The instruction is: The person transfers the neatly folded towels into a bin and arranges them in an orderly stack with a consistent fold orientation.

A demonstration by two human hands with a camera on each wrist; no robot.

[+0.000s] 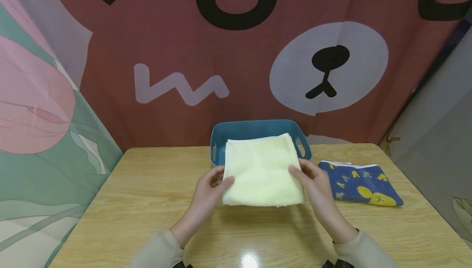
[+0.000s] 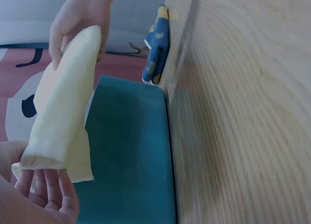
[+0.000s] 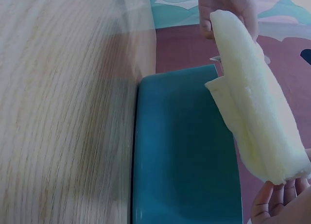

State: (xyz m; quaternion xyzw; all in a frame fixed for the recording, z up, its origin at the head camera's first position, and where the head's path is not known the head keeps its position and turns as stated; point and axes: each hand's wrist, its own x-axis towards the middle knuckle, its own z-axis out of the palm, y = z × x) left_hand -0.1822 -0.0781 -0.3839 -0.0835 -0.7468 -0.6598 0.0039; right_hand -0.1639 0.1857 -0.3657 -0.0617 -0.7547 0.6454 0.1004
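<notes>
A pale yellow folded towel (image 1: 262, 171) is held up between both hands, over the table just in front of a teal plastic basket (image 1: 254, 125). My left hand (image 1: 211, 186) grips its left edge, thumb on the near face and fingers behind. On the opposite edge my right hand (image 1: 316, 182) pinches it the same way. The towel (image 2: 68, 102) shows thick, rounded folds in the left wrist view, with a small tag near the left fingers. In the right wrist view a looser layer of the towel (image 3: 257, 107) hangs toward the basket. It hides much of the basket's inside from above.
A folded blue cloth with yellow prints (image 1: 361, 184) lies on the wooden table (image 1: 155, 202), right of the right hand. Behind the basket hangs a reddish-brown curtain (image 1: 243, 55) with a cartoon bear face. Patterned fabric (image 1: 44, 169) hangs along the left side.
</notes>
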